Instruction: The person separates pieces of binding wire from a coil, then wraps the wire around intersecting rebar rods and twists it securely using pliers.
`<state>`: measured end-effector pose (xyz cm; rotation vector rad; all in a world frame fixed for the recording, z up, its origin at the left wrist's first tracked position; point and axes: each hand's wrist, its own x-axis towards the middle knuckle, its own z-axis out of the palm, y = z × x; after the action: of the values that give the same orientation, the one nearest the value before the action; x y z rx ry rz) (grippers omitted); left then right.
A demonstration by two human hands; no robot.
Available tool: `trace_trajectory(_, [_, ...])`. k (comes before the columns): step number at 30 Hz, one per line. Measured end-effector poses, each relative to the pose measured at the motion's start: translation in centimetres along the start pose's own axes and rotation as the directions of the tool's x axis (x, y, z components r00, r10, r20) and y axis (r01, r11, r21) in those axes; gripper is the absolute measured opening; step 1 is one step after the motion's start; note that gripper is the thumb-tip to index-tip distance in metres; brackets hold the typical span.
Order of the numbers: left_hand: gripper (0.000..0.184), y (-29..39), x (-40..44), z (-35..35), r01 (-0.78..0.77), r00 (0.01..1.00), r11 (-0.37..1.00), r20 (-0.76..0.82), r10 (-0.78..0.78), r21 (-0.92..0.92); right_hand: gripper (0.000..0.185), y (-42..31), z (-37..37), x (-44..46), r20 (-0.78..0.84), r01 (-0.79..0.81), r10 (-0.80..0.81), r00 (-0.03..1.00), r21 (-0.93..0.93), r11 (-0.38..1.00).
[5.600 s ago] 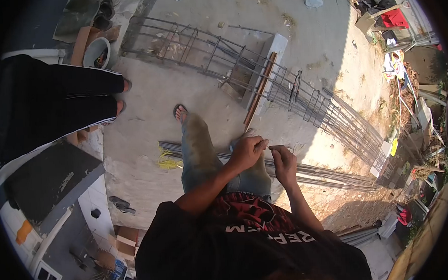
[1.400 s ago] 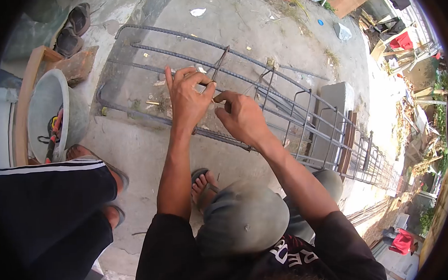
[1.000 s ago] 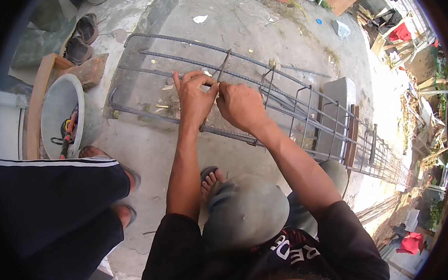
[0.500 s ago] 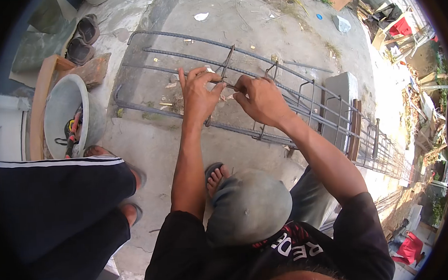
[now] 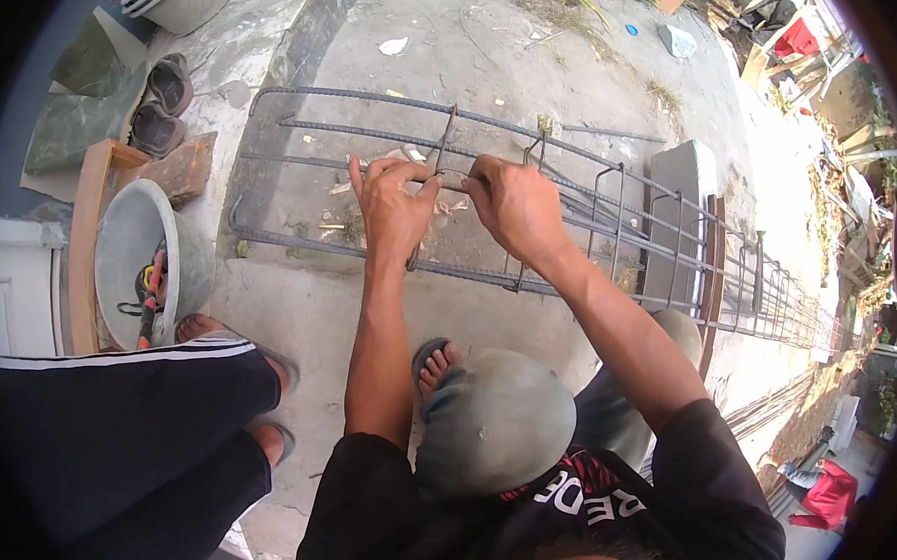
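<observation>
Rebar cage (image 5: 468, 272), one: being reached over by both hands towards its left end, beyond the knee (image 5: 495, 418); its long axis is being run crosswise, upper left to lower right in view. Stirrup (image 5: 446, 138), one: being flanked at its lower visible part, the left hand (image 5: 393, 204) being set nearer. Left hand: thumb and forefinger being pinched together, other fingers loosely raised. Right hand (image 5: 518, 209): being curled in, thumb to forefinger, beside a lengthwise bar. Whether thin wire is being gripped cannot be told.
</observation>
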<state>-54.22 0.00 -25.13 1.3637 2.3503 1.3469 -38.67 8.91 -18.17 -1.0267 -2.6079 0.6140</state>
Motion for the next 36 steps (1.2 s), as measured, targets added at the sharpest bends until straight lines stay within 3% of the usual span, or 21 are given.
trace_trajectory(3, [0.012, 0.0, 0.1, 0.0, 0.001, 1.0, 1.0, 0.003, -0.001, 0.019, 0.021, -0.3, 0.8, -2.4, 0.109, -0.103, 0.098, 0.989, 0.036, 0.994])
trace_trajectory(6, [0.013, 0.2, 0.0, 0.1, 0.011, 1.0, 1.0, 0.014, -0.011, 0.008, 0.022, -1.8, 3.0, -3.1, 0.173, -0.216, 0.141, 0.975, 0.565, 0.797])
trace_trajectory(7, [0.013, 0.3, 0.1, 0.0, 0.015, 1.0, 1.0, 0.013, -0.015, 0.005, 0.022, -2.3, 3.2, -2.5, 0.019, -0.104, 0.107, 0.994, 0.454, 0.885])
trace_trajectory(10, [0.012, 0.5, 0.0, -0.3, 0.014, 1.0, 1.0, 0.02, -0.014, 0.015, 0.02, -3.1, 0.0, 1.2, -0.023, -0.022, 0.023, 0.999, 0.016, 1.0])
trace_trajectory(13, [0.01, 0.6, -0.1, -0.3, 0.011, 1.0, 1.0, 0.024, -0.012, 0.015, 0.017, -1.3, -2.6, 5.6, 0.04, 0.107, -0.101, 0.994, -0.205, 0.973])
trace_trajectory(16, [0.01, 0.8, 0.0, -0.2, 0.013, 1.0, 1.0, -0.001, -0.013, 0.027, 0.015, 0.4, -3.1, 7.0, 0.462, 0.435, -0.226, 0.858, -0.418, 0.798])
trace_trajectory(17, [0.009, 0.5, 0.1, 0.0, 0.0, 1.0, 1.0, -0.008, 0.0, 0.02, 0.016, -0.4, -3.2, 6.1, 0.577, 0.492, -0.214, 0.788, -0.383, 0.782])
trace_trajectory(19, [0.011, -0.4, -0.2, 0.4, -0.02, 1.0, 1.0, -0.016, 0.02, 0.001, 0.017, -1.9, -2.6, 5.2, 0.574, 0.47, -0.268, 0.774, -0.237, 0.85])
trace_trajectory(22, [0.012, -0.8, -0.1, 0.4, -0.12, 0.993, 0.99, -0.009, 0.121, 0.074, 0.022, -3.6, -2.9, 8.5, 0.63, 0.279, -0.315, 0.71, 0.159, 0.947])
trace_trajectory(23, [0.013, -1.0, -0.3, -0.4, -0.135, 0.991, 0.983, 0.01, 0.135, 0.123, 0.024, -2.3, -1.7, 9.4, 0.535, 0.186, -0.335, 0.775, 0.314, 0.931])
trace_trajectory(24, [0.015, -1.1, -0.2, -0.5, -0.147, 0.989, 0.977, 0.033, 0.143, 0.154, 0.022, -1.3, -1.4, 9.1, 0.513, 0.005, -0.226, 0.828, 0.397, 0.918])
trace_trajectory(26, [0.02, -1.4, 0.3, -0.3, -0.156, 0.987, 0.967, 0.081, 0.142, 0.201, 0.022, 0.9, -0.9, 8.5, 0.444, -0.299, 0.002, 0.896, 0.6, 0.742])
trace_trajectory(27, [0.024, -1.6, 0.5, -0.3, -0.158, 0.985, 0.961, 0.102, 0.138, 0.227, 0.023, 1.6, -2.6, 6.9, 0.441, -0.359, 0.036, 0.897, 0.679, 0.64])
trace_trajectory(29, [0.031, -2.4, 1.2, -0.1, -0.121, 0.986, 0.964, 0.137, 0.09, 0.237, 0.028, 4.4, -4.7, 4.9, 0.362, -0.366, 0.134, 0.922, 0.707, 0.605])
trace_trajectory(31, [0.032, -1.7, 1.4, 0.0, -0.099, 0.986, 0.967, 0.155, 0.063, 0.235, 0.035, 8.8, -7.5, 2.4, 0.18, -0.258, 0.186, 0.966, 0.714, 0.65])
trace_trajectory(33, [0.032, -0.9, 1.4, -0.3, -0.065, 0.987, 0.974, 0.156, 0.031, 0.216, 0.036, 13.7, -12.2, -0.8, 0.105, -0.299, 0.335, 0.936, 0.739, 0.604])
trace_trajectory(36, [0.028, 0.3, 1.6, -0.6, -0.069, 0.989, 0.978, 0.141, 0.042, 0.195, 0.041, 24.5, -20.2, -7.8, -0.132, -0.337, 0.509, 0.851, 0.607, 0.72])
